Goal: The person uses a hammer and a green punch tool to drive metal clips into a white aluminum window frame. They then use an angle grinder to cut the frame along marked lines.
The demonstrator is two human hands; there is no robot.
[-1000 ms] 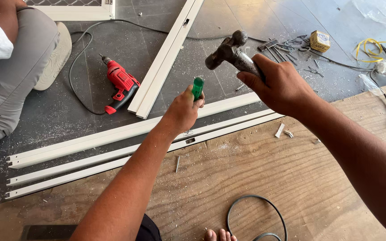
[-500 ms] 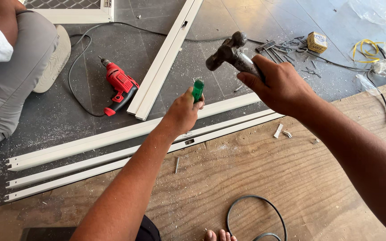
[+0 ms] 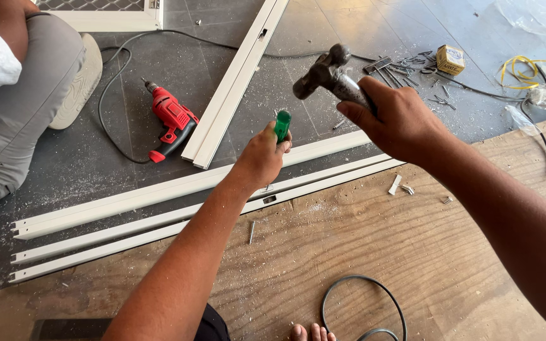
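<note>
Little has shifted since a moment ago: the right hand (image 3: 406,123) still holds the hammer (image 3: 330,76) raised, fingers clenched round its handle, head tilted left above the green-handled tool (image 3: 282,125). The left hand (image 3: 261,158) grips that tool upright against the white frame rails (image 3: 159,208) on the floor, arm stretched forward.

right hand (image 3: 406,123) gripping hammer (image 3: 323,72), left hand (image 3: 261,158) gripping green-handled tool (image 3: 282,124)

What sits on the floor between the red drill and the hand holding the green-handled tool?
A white frame bar lies slanting between the red drill and the left hand, seen from the head camera.
</note>
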